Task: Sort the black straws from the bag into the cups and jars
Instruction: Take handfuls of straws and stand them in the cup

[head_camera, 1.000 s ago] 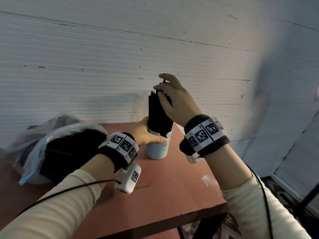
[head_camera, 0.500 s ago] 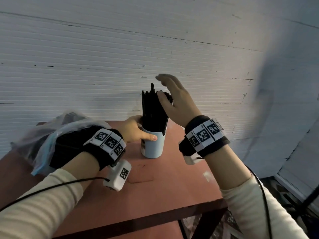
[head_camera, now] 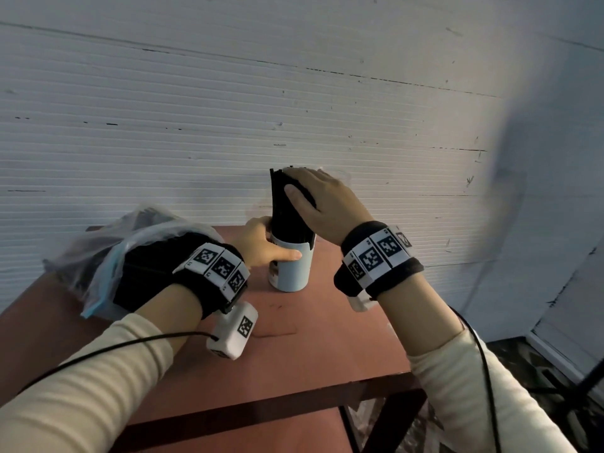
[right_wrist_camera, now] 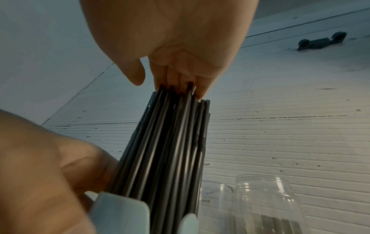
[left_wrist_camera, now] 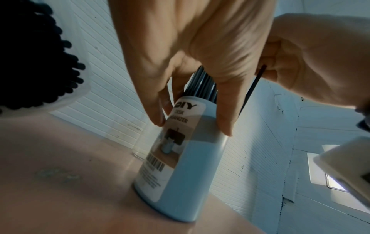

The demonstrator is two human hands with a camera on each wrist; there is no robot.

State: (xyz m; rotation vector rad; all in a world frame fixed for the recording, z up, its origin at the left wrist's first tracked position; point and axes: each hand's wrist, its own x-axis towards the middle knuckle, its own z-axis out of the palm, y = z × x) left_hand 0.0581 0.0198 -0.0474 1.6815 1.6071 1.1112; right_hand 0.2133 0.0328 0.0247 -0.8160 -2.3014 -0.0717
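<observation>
A pale blue cup (head_camera: 293, 271) stands on the reddish table (head_camera: 310, 348), packed with upright black straws (head_camera: 287, 212). My left hand (head_camera: 263, 245) grips the cup near its rim, thumb across the front. In the left wrist view its fingers (left_wrist_camera: 222, 120) curl round the labelled cup (left_wrist_camera: 186, 174). My right hand (head_camera: 309, 188) lies flat on the straw tops, fingers straight. In the right wrist view the fingertips (right_wrist_camera: 180, 79) press on the straws (right_wrist_camera: 170, 142). One straw (left_wrist_camera: 252, 88) leans out to the right. A clear plastic bag (head_camera: 108, 253) of black straws lies at the left.
Behind the cup by the white wall stand a clear jar (right_wrist_camera: 268, 204) and a clear glass (right_wrist_camera: 217, 196); dark straws show in the jar's lower part. The table's front edge (head_camera: 261, 407) and right edge are close, with floor beyond.
My right hand let go of the straw it pinched, lifted open, then came down flat on the straw tops. The sticking-out straw is now level with the others. My left hand kept its grip.
</observation>
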